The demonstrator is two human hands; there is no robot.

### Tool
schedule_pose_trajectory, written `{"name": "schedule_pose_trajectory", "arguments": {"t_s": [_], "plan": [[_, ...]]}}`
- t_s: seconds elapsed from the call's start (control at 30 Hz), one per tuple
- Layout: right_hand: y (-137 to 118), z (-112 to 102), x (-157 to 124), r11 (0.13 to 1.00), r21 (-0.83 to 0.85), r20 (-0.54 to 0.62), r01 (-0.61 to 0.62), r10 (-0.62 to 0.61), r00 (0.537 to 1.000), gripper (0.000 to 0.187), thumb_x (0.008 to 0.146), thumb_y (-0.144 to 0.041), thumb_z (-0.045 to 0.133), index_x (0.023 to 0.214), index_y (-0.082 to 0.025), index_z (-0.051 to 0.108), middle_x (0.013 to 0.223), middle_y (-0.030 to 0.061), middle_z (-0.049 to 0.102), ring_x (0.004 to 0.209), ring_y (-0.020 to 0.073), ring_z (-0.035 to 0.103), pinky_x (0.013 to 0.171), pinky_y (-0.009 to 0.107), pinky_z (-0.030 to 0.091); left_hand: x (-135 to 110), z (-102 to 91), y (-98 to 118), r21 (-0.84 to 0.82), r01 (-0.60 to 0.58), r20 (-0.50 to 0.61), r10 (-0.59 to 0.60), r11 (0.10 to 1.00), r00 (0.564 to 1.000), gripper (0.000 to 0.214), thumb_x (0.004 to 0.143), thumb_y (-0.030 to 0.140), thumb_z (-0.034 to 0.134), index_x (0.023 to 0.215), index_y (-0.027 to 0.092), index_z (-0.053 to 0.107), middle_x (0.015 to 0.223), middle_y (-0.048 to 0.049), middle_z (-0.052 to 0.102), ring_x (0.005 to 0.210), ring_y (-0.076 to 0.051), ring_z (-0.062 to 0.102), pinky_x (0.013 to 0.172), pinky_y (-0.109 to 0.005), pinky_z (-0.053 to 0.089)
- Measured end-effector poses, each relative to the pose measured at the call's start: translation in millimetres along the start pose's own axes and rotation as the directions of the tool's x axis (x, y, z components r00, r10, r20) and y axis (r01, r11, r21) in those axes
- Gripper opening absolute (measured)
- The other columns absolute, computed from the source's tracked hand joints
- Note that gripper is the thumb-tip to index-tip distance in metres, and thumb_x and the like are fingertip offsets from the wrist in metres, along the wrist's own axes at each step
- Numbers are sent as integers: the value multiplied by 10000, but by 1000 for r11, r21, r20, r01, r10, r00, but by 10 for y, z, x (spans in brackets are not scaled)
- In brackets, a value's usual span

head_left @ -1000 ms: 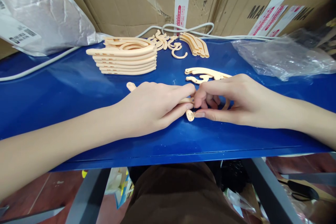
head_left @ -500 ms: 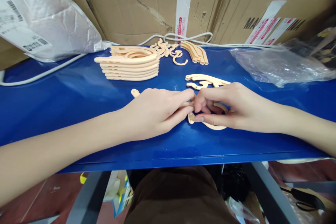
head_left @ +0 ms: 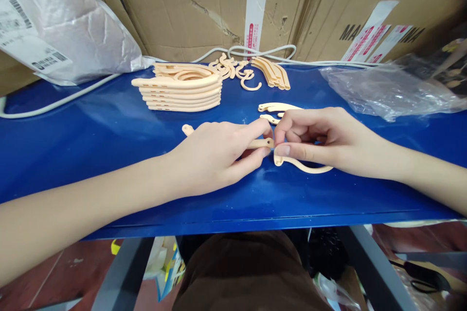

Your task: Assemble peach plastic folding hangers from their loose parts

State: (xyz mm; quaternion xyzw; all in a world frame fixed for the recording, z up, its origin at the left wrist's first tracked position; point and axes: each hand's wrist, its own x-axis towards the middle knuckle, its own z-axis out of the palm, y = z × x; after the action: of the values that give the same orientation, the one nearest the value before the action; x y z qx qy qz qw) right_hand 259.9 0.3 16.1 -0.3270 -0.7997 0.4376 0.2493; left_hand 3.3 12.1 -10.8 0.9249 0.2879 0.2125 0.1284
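My left hand is closed on a cream plastic hanger arm. One end with a small hole shows past the fingertips, and its other end sticks out behind the knuckles. Between thumb and fingers, my right hand pinches a cream hanger hook, whose thick base lies under the thumb and whose curve bends rightward near the table. The hook's base and the arm's end are close together; fingers hide whether they touch. Just behind the right hand lie loose hanger parts, partly covered by it.
A stack of cream hanger pieces stands back left on the blue table. Behind are several hooks and curved pieces. A clear plastic bag lies right, a white parcel bag left, cardboard boxes and a white cable behind.
My right hand has shifted slightly right and up with the hook, away from my left fingertips. More of the hanger arm's holed end now shows. My left hand has stayed in place.
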Motion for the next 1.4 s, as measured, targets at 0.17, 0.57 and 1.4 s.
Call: {"name": "schedule_pose_trajectory", "arguments": {"t_s": [0.17,0.57,1.4], "plan": [[-60,-3,28,983,151,-71,-105,117,991,377,973,-509,907,906,-228,666,670,-64,584,577,94,409,532,289,309,-13,-101,133,-24,51,63,-49,998,997,117,1061,284,442,1094,253,549,693,89,607,593,-137,560,636,-275,348],[-169,68,4,935,345,-117,-79,126,985,272,842,-302,804,1058,-287,639,774,-70,447,661,110,394,585,287,333,-13,19,113,-1,-23,-6,23,1000,1000,198,1117,389,529,985,243,550,876,34,679,627,-122,538,599,-264,345],[-34,49,49,839,531,-148,119,-46,988,285,800,20,674,896,-245,636,1036,-28,704,982,113,710,911,248,654,125,-154,177,-449,121,75,-98,885,992,397,1060,324,671,733,224,471,625,106,380,590,-85,373,600,-236,320]]}}
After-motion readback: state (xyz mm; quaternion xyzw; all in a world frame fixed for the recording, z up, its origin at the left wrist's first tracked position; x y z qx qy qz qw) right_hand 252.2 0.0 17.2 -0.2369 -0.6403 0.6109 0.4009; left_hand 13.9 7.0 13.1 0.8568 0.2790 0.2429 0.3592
